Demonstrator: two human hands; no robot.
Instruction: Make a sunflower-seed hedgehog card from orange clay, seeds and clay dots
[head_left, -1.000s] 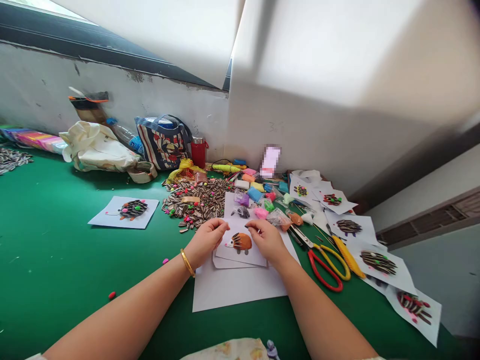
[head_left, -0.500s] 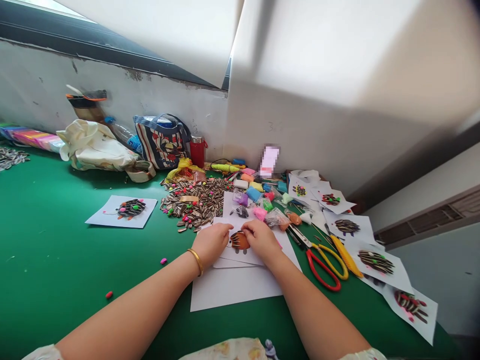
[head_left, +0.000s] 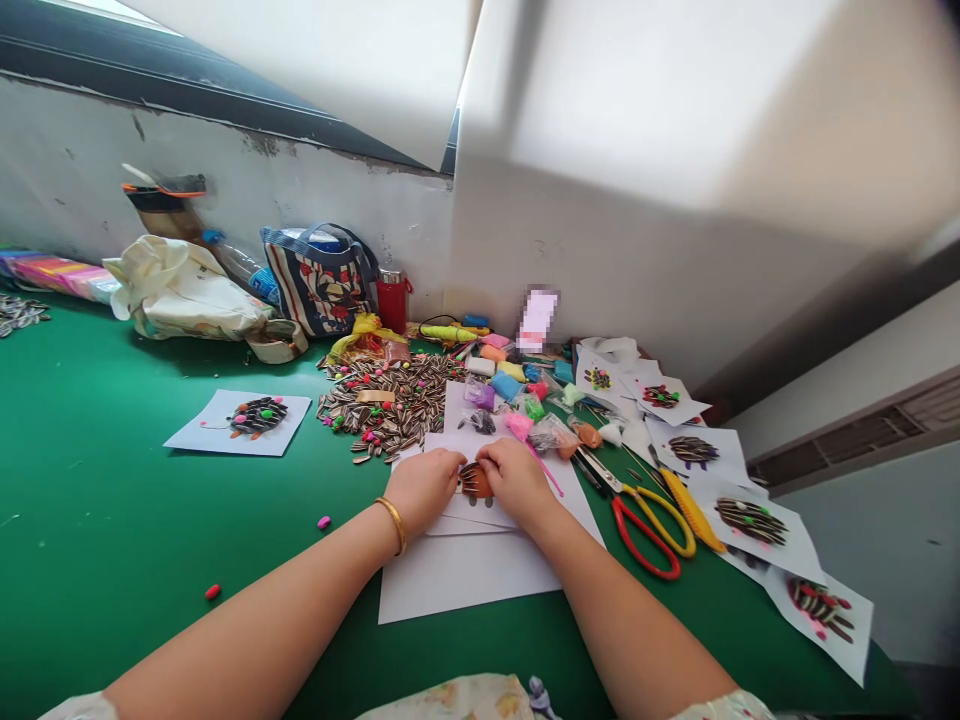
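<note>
Hands, two: left hand and right hand, fingers bent inward; whether the fingertips fully meet or pinch anything cannot be told.
Clay hedgehog, orange, spined with striped seeds: between the hands, snout and upper back partly covered by fingers.
White sheet: beneath the grip, partly hidden by forearms.
Scissors, red and yellow handles: right of the grip.
Clay packets, assorted colours: just beyond.
Seed pile: beyond, to the left.
Bottle: farther left, blue label too small to read.
Green tabletop: cut off at left.
Pale wall: behind everything, scuffed; faint marks illegible.
</note>
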